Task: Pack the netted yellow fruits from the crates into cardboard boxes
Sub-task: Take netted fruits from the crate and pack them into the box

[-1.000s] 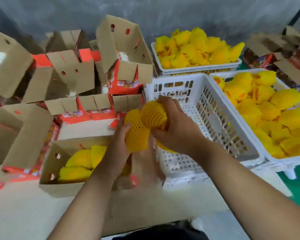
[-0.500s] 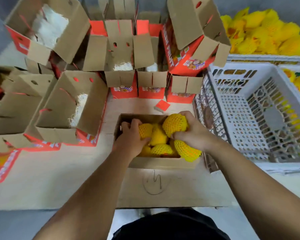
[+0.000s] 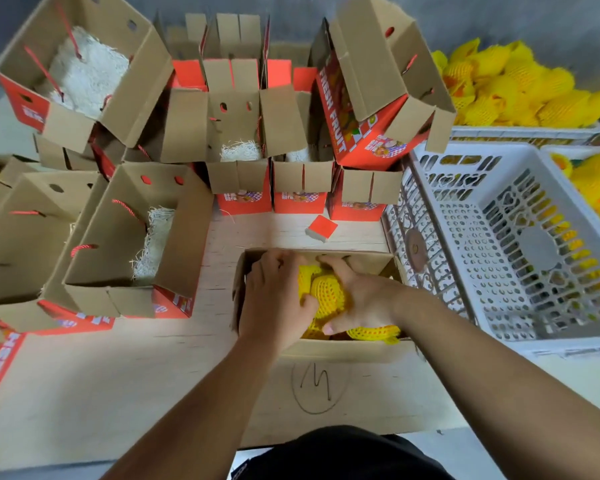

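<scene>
Cardboard box [image 3: 343, 351], open-topped, sits near the front edge of the pale work surface [image 3: 125, 368], just left of the empty white crate [image 3: 520, 237]; both hands are inside it.

Head view. Netted yellow fruits [image 3: 328, 296] fill the box, and a further one [image 3: 374, 332] lies at its near right corner, partly under the right wrist. The left hand [image 3: 274, 299] lies palm-down over the left half of the box, fingers reaching to the far wall and touching the fruits rather than curling round any. The right hand [image 3: 361, 299] comes in from the right, fingers bent over the central fruit and thumb tip low at its near side, so it holds that fruit. Both forearms converge from the bottom edge of the view, wrists roughly level with the box rim.

Judged step: seating the last fruits. To do it well, press gently and evenly, turn each fruit into a gap instead of forcing it, keep the foam netting unrumpled, and settle the corner fruit below the rim so the flaps can close.

Full crates [image 3: 520, 88] of netted fruit stand at the far right corner; more open boxes [image 3: 129, 237] with pale shredded padding wait along the far and left edges.
</scene>
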The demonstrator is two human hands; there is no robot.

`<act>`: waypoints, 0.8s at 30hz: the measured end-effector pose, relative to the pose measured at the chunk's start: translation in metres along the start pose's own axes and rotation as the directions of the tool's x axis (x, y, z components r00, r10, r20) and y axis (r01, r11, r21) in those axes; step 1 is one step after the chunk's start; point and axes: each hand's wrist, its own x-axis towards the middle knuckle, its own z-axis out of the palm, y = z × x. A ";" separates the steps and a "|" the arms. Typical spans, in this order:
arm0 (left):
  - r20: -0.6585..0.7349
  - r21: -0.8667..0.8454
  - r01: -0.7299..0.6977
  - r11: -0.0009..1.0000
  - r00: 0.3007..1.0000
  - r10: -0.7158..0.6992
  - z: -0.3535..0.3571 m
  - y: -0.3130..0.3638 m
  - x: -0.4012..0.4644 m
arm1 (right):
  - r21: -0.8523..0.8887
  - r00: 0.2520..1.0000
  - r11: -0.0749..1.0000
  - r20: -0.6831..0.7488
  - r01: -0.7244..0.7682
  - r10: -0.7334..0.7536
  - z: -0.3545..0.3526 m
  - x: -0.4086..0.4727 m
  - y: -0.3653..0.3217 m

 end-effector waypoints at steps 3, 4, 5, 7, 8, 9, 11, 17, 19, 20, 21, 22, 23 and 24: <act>-0.059 -0.013 -0.239 0.971 0.970 0.238 -0.001 -0.001 -0.001 | 0.203 0.993 0.977 -0.113 0.062 -0.039 0.000 -0.008 0.012; -0.046 -0.006 -0.351 0.937 0.936 0.350 0.001 -0.002 -0.002 | 0.202 0.990 0.976 -0.125 0.084 -0.059 0.001 -0.008 0.012; -0.021 -0.003 -0.425 0.905 0.905 0.425 0.001 -0.001 -0.004 | 0.187 0.989 0.977 -0.124 0.103 -0.080 0.004 -0.008 0.011; -0.006 -0.015 -0.428 0.904 0.904 0.428 0.001 -0.001 -0.005 | 0.176 0.986 0.976 -0.124 0.128 -0.107 0.008 -0.009 0.009; -0.015 -0.027 -0.386 0.922 0.922 0.386 0.001 -0.001 -0.004 | 0.198 0.983 0.970 -0.143 0.140 -0.112 0.007 -0.011 0.011; -0.020 -0.035 -0.342 0.939 0.940 0.341 0.000 -0.001 -0.004 | 0.239 0.976 0.959 -0.184 0.155 -0.112 0.005 -0.014 0.014; -0.008 -0.024 -0.286 0.958 0.958 0.285 0.001 -0.003 -0.003 | 0.340 0.940 0.919 -0.333 0.197 -0.078 -0.002 -0.023 0.022; 0.109 -0.044 -0.177 0.983 0.978 0.181 0.004 -0.003 0.003 | 0.485 0.743 0.875 -0.593 0.021 0.311 0.004 -0.022 0.017; 0.150 -0.030 -0.163 0.986 0.975 0.166 0.004 -0.002 0.004 | 0.375 0.811 0.925 -0.524 -0.055 0.260 0.018 -0.016 0.007; 0.159 -0.028 -0.157 0.987 0.974 0.159 0.003 -0.002 0.004 | 0.362 0.830 0.931 -0.506 -0.041 0.233 0.026 -0.014 0.004; 0.166 -0.036 -0.148 0.988 0.974 0.152 0.003 -0.002 0.004 | 0.395 0.835 0.919 -0.502 -0.011 0.225 0.032 -0.016 0.003; 0.174 -0.047 -0.139 0.989 0.974 0.146 0.002 -0.002 0.005 | 0.459 0.832 0.888 -0.503 0.028 0.234 0.034 -0.020 0.003; 0.185 -0.054 -0.136 0.989 0.972 0.143 0.002 -0.002 0.005 | 0.516 0.827 0.854 -0.510 0.074 0.236 0.034 -0.026 0.005; 0.193 -0.054 -0.138 0.989 0.970 0.146 0.001 -0.002 0.005 | 0.530 0.825 0.839 -0.524 0.121 0.212 0.034 -0.032 0.008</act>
